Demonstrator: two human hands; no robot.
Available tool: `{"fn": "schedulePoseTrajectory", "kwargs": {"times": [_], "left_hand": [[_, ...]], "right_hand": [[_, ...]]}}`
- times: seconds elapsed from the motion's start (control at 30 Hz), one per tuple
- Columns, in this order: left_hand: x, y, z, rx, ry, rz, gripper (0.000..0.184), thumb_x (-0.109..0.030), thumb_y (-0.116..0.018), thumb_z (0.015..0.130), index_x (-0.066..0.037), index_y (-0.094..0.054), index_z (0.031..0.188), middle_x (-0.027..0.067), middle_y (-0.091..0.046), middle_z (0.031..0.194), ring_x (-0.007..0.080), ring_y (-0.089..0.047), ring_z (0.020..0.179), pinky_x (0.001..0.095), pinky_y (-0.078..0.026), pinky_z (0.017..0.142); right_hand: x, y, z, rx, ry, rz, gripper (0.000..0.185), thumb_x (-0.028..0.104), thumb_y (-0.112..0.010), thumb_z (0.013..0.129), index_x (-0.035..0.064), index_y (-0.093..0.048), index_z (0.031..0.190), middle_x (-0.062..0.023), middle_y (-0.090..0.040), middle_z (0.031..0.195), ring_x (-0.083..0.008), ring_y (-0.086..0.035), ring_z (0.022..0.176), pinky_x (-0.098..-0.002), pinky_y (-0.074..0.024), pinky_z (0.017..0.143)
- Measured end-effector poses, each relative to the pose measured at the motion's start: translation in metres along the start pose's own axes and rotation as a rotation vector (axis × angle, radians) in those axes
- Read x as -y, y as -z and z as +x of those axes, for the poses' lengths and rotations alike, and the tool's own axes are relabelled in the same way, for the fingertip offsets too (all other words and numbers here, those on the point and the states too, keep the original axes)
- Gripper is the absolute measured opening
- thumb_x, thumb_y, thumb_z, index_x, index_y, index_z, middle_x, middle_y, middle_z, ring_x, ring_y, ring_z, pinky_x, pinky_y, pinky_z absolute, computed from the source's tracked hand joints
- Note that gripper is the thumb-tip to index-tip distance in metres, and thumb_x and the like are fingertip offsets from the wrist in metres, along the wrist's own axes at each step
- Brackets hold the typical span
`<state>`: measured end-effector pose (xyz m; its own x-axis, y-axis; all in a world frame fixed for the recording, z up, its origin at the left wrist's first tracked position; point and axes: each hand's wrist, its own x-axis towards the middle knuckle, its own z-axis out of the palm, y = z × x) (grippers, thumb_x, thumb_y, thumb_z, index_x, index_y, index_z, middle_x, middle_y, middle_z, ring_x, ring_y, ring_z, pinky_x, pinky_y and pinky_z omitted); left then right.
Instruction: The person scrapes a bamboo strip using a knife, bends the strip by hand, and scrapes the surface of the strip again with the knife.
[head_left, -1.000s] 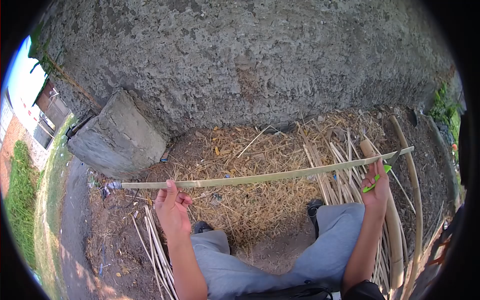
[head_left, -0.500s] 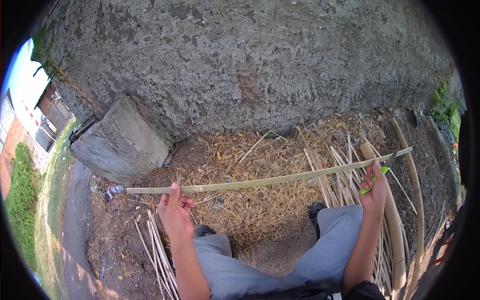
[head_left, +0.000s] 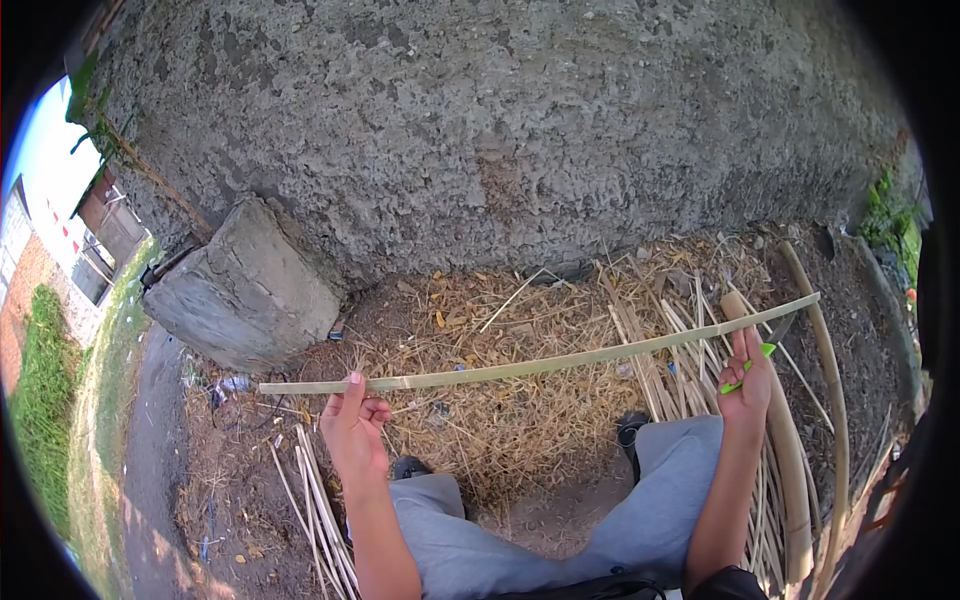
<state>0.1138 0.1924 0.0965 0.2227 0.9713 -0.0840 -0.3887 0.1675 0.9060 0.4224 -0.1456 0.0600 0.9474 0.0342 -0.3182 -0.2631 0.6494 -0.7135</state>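
A long, thin bamboo strip (head_left: 540, 364) runs crosswise in front of me, rising slightly toward the right. Near its left end, my left hand (head_left: 355, 432) pinches it with the thumb on the near face and the fingers curled. My right hand (head_left: 745, 385) grips a knife by its bright green handle (head_left: 735, 384), the grey blade (head_left: 782, 329) pointing up and right. The strip's right part lies across that hand's raised fingertips, just above the knife.
Split bamboo strips (head_left: 690, 350) and thicker bamboo poles (head_left: 790, 460) lie at my right. More thin strips (head_left: 320, 510) are at my left. A rough wall (head_left: 480, 130) rises ahead, with a concrete block (head_left: 245, 285) at its left. Shavings (head_left: 500, 430) cover the ground between my feet.
My right hand has turned a little, its fingers now straighter against the strip and the knife slightly lower. The strip's left end has shifted slightly right and down with my left hand.
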Motion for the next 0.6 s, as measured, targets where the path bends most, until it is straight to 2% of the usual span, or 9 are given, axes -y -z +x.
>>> {"fn": "schedulePoseTrajectory", "kwargs": {"times": [0.3, 0.37, 0.6], "left_hand": [[0.000, 0.003, -0.001, 0.020, -0.005, -0.044, 0.019, -0.016, -0.072, 0.088, -0.005, -0.058, 0.093, 0.0063, -0.063, 0.078, 0.0173, -0.064, 0.068, 0.0263, -0.050, 0.058], [0.000, 0.005, -0.001, 0.035, -0.006, -0.047, 0.018, -0.015, -0.072, 0.088, -0.005, -0.058, 0.093, 0.0068, -0.064, 0.080, 0.0180, -0.066, 0.071, 0.0265, -0.052, 0.060], [-0.001, 0.008, -0.002, 0.077, 0.002, -0.075, 0.020, -0.009, -0.070, 0.089, -0.001, -0.060, 0.105, 0.0101, -0.068, 0.092, 0.0195, -0.068, 0.081, 0.0270, -0.055, 0.066]], "right_hand": [[0.001, 0.003, -0.002, 0.016, 0.001, 0.017, 0.031, 0.024, -0.061, 0.096, 0.0167, -0.058, 0.126, 0.0012, -0.065, 0.124, 0.0003, -0.035, 0.046, -0.0158, -0.0299, 0.039], [0.000, 0.011, 0.003, 0.054, 0.028, -0.017, 0.033, 0.028, -0.062, 0.096, 0.0107, -0.058, 0.124, -0.0004, -0.064, 0.121, -0.0022, -0.035, 0.049, -0.0192, -0.0332, 0.042], [0.000, 0.014, 0.006, 0.079, 0.034, -0.032, 0.029, 0.028, -0.060, 0.096, 0.0098, -0.057, 0.119, -0.0016, -0.063, 0.127, -0.0015, -0.034, 0.048, -0.0180, -0.0331, 0.042]]}}
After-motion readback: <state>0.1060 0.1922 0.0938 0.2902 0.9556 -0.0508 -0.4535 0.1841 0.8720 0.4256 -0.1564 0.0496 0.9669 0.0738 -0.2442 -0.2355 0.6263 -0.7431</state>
